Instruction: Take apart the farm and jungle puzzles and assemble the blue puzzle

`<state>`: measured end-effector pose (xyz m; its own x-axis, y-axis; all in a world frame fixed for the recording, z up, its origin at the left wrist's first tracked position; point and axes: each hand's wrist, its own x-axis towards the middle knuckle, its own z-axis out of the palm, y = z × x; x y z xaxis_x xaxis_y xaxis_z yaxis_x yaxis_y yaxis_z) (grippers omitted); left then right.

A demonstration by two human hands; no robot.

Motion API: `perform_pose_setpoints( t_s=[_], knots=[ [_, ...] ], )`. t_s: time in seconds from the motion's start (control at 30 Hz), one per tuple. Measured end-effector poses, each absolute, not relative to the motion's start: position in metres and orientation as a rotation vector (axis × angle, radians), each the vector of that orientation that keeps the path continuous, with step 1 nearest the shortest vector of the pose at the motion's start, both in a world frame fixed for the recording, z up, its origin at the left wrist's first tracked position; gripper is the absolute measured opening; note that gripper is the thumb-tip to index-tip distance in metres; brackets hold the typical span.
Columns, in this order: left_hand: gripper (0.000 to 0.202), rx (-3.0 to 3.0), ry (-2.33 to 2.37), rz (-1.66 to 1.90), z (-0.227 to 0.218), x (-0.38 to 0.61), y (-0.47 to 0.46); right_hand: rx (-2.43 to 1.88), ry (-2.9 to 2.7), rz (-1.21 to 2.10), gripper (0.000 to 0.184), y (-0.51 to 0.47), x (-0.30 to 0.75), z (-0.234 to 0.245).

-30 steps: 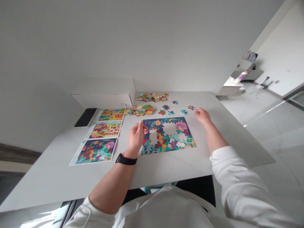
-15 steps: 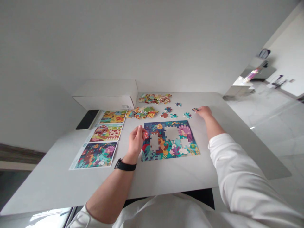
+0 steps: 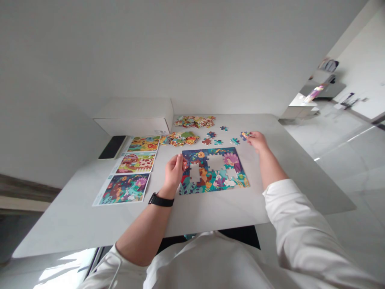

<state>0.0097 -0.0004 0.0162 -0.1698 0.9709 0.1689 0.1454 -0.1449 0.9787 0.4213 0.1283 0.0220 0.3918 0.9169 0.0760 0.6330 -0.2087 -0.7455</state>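
Observation:
A colourful jigsaw puzzle with three white gaps lies flat on the white table. My left hand, with a black watch on the wrist, rests curled at the puzzle's left edge, its fingertips pinched on that edge. My right hand is beyond the puzzle's far right corner, fingers closed on a loose puzzle piece. Several other loose pieces lie just behind the puzzle.
Two piles of puzzle pieces sit further back. Three picture cards lie in a column to the left, beside a black phone. A white box stands at the back left against the wall.
My right hand has closed on the loose piece at the far right and lifted it slightly. My left hand stays at the puzzle's left edge. The view shifted a little.

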Motion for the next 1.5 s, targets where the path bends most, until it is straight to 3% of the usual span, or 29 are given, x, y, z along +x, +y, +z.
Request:
perform_pose_setpoints(
  t_s=[0.13,0.3,0.63,0.77,0.93,1.03,1.23,1.5],
  knots=[
    [0.047,1.316,1.313,1.452,0.028,0.015,-0.004,-1.498,-1.213,0.869,0.043,0.093,0.380,0.041],
    [0.036,1.174,1.119,1.397,0.049,0.028,0.003,-1.241,-1.233,1.055,0.043,0.056,0.317,0.051],
    [0.023,1.608,1.331,0.978,0.035,0.072,0.028,-1.188,-1.347,1.259,0.037,0.041,0.263,0.008],
    [0.031,1.501,1.295,1.047,0.018,0.071,0.029,-1.245,-1.524,0.971,0.029,0.038,0.265,-0.001],
    [0.035,1.312,1.222,1.095,0.008,0.066,0.026,-1.166,-1.847,0.393,0.043,0.027,0.271,0.013],
    [0.040,1.285,1.203,1.096,0.006,0.065,0.024,-1.058,-2.004,0.216,0.040,0.020,0.271,0.022],
    [0.043,1.293,1.129,1.067,-0.001,0.065,0.023,-0.970,-2.120,0.102,0.027,0.018,0.268,0.022],
    [0.042,1.257,1.136,1.046,-0.007,0.068,0.025,-1.026,-2.096,0.076,0.024,0.019,0.270,0.016]
  ],
)
